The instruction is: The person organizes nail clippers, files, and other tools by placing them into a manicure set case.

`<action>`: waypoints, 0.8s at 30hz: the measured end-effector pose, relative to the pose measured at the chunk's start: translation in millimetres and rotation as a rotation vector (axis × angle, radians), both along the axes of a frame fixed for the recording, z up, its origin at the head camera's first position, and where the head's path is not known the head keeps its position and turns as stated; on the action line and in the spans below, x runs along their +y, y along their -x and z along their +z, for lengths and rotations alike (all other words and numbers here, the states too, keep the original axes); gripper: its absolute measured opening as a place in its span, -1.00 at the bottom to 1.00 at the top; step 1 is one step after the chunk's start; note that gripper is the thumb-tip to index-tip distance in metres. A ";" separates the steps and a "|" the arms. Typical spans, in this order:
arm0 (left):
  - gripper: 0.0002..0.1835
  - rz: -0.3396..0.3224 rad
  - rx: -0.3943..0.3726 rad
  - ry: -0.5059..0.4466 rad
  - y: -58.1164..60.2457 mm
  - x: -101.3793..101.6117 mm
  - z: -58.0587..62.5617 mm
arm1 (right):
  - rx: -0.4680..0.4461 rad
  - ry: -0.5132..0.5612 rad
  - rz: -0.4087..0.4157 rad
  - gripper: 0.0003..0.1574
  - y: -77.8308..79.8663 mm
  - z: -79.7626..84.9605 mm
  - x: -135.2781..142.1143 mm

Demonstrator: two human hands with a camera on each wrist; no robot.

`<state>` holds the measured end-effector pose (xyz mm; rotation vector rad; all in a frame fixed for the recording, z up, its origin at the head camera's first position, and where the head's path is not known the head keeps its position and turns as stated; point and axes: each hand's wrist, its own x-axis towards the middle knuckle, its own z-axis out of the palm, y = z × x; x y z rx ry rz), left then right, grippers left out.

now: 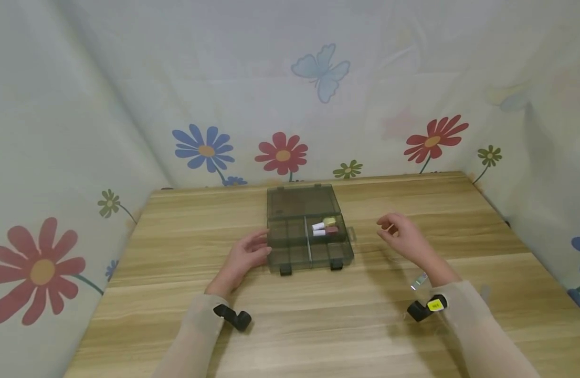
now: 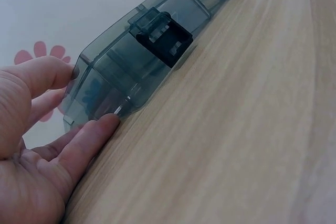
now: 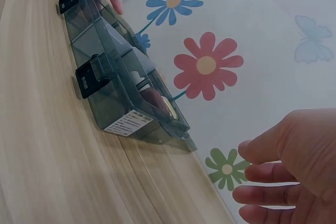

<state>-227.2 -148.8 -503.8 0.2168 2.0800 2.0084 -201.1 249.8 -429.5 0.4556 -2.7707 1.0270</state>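
A translucent grey-green compartment box (image 1: 287, 257) lies on the table with its lid (image 1: 301, 202) folded back flat. In its back right compartment are two small bottles with white caps, like nail polish: a yellow one (image 1: 329, 221) and a dark red one (image 1: 331, 231). My left hand (image 1: 242, 260) touches the box's left side; in the left wrist view, fingertips (image 2: 111, 121) rest against the end wall near the tabletop. My right hand (image 1: 405, 241) hovers to the right of the box, apart from it, fingers loosely bent and holding nothing.
The wooden table (image 1: 308, 325) runs back to a hanging cloth (image 1: 252, 79) printed with flowers and a butterfly. Two black latches (image 2: 165, 40) sit on the box's front edge. A white label (image 3: 128, 123) is on its right end.
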 end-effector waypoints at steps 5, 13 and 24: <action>-0.40 -0.001 -0.004 -0.001 0.6 0.3 0.3 | -0.003 -0.008 -0.010 -0.78 -8.2 -0.7 8.9; -0.38 -0.011 0.007 -0.018 0.8 -0.8 -0.8 | 0.011 -0.012 -0.033 -0.76 -19.8 -4.9 23.4; -0.39 -0.017 0.012 -0.020 -0.2 0.0 -0.9 | -0.009 -0.047 -0.042 -0.74 -36.7 -8.0 46.8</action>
